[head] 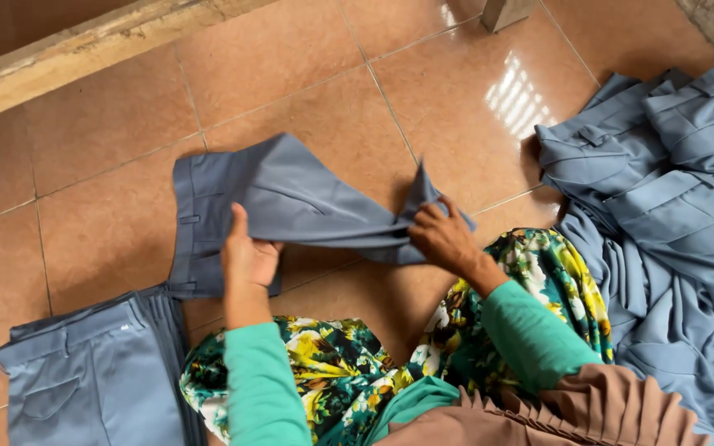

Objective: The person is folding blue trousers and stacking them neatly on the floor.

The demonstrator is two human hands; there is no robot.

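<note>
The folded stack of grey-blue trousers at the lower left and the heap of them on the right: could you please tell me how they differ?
The folded stack lies flat with edges squared; the heap is rumpled, its trousers overlapping loosely. The stack is compact, while the heap spreads much wider. The stack sits beside the left hand; the heap lies past the right hand. Both hands grip another pair of trousers between them. All share the same grey-blue cloth and rest on the tiled floor.

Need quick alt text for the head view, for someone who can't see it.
Both hands hold grey-blue trousers spread on the tiled floor: the left hand grips near the waistband, the right hand pinches the leg end. Folded trousers lie left, an unfolded heap right.
</note>
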